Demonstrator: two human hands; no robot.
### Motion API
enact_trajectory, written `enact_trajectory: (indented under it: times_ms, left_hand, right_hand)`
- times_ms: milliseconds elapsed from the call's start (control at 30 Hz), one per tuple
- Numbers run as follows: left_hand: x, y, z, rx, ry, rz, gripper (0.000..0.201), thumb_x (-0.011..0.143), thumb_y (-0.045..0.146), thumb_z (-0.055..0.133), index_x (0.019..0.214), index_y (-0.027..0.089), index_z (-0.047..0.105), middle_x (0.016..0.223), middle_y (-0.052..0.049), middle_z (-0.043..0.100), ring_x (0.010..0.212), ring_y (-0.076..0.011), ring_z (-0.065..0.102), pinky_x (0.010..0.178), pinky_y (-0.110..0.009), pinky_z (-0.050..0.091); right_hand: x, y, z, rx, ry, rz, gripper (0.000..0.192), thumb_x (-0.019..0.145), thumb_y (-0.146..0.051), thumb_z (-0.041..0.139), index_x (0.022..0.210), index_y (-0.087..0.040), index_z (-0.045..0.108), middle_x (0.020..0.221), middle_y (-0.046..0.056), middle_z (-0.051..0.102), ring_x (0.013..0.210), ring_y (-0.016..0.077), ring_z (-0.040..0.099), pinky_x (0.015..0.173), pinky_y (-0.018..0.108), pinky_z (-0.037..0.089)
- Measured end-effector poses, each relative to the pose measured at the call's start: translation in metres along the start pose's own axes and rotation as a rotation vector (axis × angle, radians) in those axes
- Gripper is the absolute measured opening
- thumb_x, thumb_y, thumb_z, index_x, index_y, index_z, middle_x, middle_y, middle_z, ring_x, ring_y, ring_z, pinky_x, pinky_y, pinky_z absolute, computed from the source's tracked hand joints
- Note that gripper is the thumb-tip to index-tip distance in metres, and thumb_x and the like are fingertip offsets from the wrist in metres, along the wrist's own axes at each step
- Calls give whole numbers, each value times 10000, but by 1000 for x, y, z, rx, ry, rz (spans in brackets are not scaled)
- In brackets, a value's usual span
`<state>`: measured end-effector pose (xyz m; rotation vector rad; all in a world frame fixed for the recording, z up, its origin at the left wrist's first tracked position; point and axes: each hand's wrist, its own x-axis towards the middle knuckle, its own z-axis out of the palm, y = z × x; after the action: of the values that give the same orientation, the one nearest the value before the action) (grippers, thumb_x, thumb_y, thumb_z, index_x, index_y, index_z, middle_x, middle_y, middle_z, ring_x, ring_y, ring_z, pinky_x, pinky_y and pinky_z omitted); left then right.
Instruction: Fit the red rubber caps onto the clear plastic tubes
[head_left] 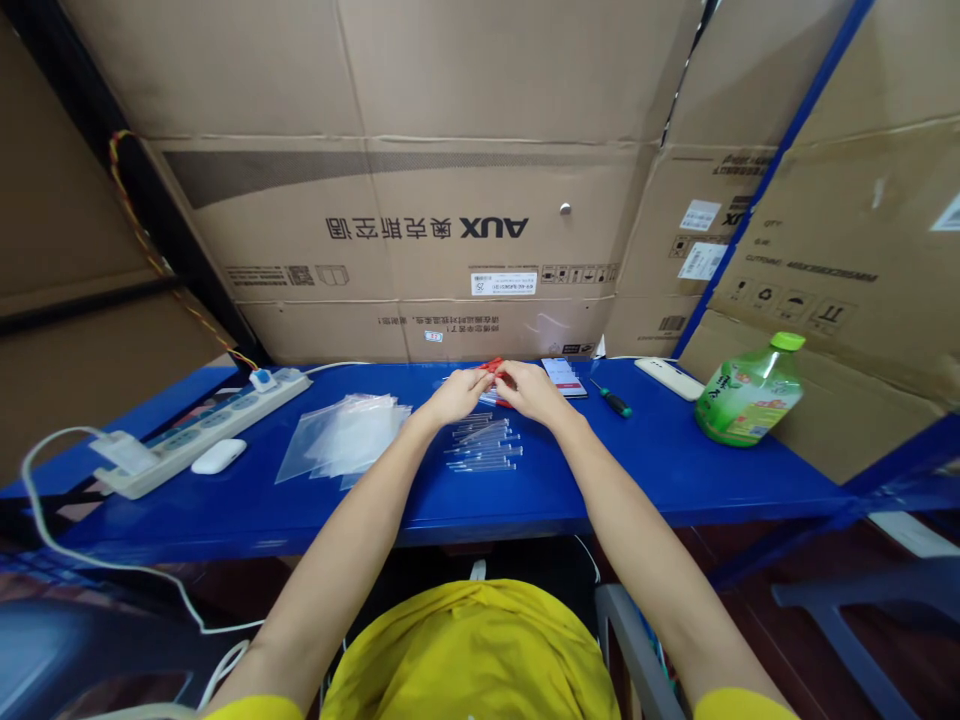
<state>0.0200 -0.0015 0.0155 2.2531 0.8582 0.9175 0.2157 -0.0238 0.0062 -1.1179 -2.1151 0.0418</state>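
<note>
Both my left hand (454, 397) and right hand (527, 390) pinch a small, light red piece (496, 366), probably slippery, by its ends.

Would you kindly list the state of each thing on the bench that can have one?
Left hand: closed on the red item.
Right hand: closed on the red item.
Red item: held off the bench between both hands.
Clear tubes: lying loose in a row.
Bags: flat, stacked.
Phone: screen lit.
Bottle: capped, leaning.
Screwdriver: lying unused.
Power strip: one plug in.
</note>
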Motion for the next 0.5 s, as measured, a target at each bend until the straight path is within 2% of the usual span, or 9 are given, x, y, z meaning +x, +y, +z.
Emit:
enact_trajectory:
  times_ms: [100, 233, 367, 500]
  left_hand:
    - [0, -1, -3, 119, -9, 12, 355, 1003, 328, 477, 704, 180, 599, 673, -11, 584, 654, -150, 484, 685, -242, 355]
    - [-1, -3, -5, 155, -15, 38, 341, 1005, 302, 495, 715, 182, 627, 702, -32, 632, 667, -164, 529, 690, -238, 362]
    - [-1, -3, -5, 199, -1, 54, 328, 1005, 291, 512, 712, 184, 614, 688, -33, 619, 633, -157, 513, 668, -241, 334]
    - [-1, 0, -6, 200, -13, 64, 345, 1032, 326, 469, 762, 173, 618, 735, -37, 638, 661, -150, 511, 689, -250, 337]
  right_hand:
    - [1, -7, 0, -220, -68, 11, 190, 1039, -243, 497, 980, -200, 673, 1031, 121, 757, 883, 225, 699, 757, 296, 457]
    - [2, -17, 3, -348, -131, 60, 176, 1050, -241, 485, 1096, -177, 642, 1090, 154, 752, 897, 258, 710, 726, 312, 439]
    - [2, -20, 7, -363, -153, 112, 179, 1050, -249, 471, 1106, -165, 618, 1111, 176, 748, 890, 284, 714, 715, 330, 431]
    - [3, -12, 9, -289, -108, 145, 152, 1035, -225, 456, 1068, -176, 596, 1082, 172, 745, 890, 276, 698, 745, 326, 432]
